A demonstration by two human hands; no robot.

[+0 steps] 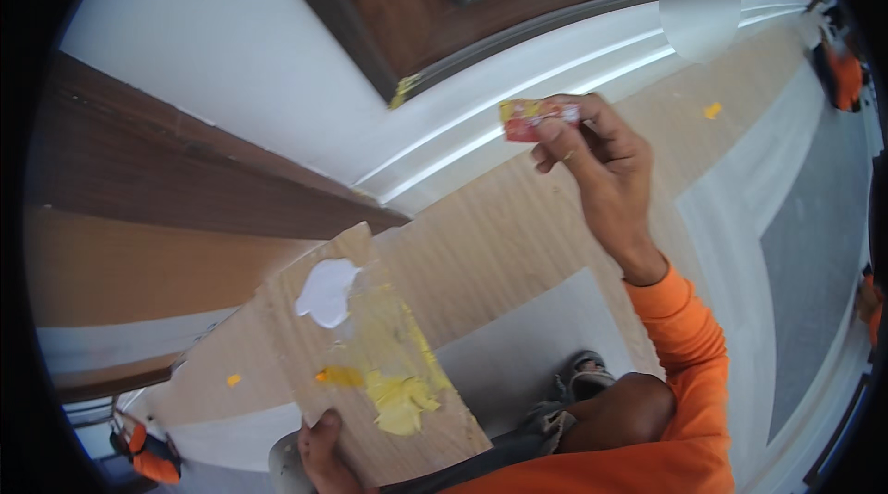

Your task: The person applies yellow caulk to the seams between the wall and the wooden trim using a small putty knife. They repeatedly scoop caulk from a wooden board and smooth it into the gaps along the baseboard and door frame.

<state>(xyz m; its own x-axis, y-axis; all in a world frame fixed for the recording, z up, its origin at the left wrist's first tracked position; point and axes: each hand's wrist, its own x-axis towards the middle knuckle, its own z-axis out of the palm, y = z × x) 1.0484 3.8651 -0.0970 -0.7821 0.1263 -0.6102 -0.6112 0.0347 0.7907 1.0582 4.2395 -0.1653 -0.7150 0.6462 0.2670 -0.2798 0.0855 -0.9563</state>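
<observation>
A small red-and-yellow foil sachet (pixel 537 117) is pinched between the fingertips of the raised right hand (pixel 597 166), its long axis near level and its free end pointing toward the white skirting moulding (pixel 481 133). Below the sachet, the left hand (pixel 324 452) clamps the near edge of a flat brown cardboard piece (pixel 435 420) smeared with white and yellow paste (pixel 400 392), its long axis running away from the person. Beneath the cardboard piece lies the cardboard-covered floor (pixel 518 235).
</observation>
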